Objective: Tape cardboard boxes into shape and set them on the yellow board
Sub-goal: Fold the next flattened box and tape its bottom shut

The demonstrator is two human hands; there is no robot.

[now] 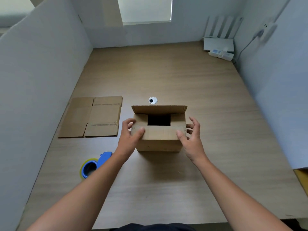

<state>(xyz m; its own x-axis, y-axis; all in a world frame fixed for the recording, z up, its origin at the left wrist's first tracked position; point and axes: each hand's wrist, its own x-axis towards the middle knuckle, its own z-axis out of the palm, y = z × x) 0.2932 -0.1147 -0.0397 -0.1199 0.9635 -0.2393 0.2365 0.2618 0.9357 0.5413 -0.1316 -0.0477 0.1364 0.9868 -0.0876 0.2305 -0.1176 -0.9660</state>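
One cardboard box [159,140] stands on the bench [166,72], and one flattened cardboard box [93,116] lies beside it. There is one blue tape dispenser [93,165], one cable grommet [152,100], one router [218,44] with four antennas, and one power strip [220,55]. Two hands are in view: the left hand [130,135] and the right hand [191,139].

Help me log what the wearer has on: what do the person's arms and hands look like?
The left hand and right hand are bare: no gloves, rings, watch or bands. No sleeves show up to the frame edge. A dark garment shows at the bottom edge.
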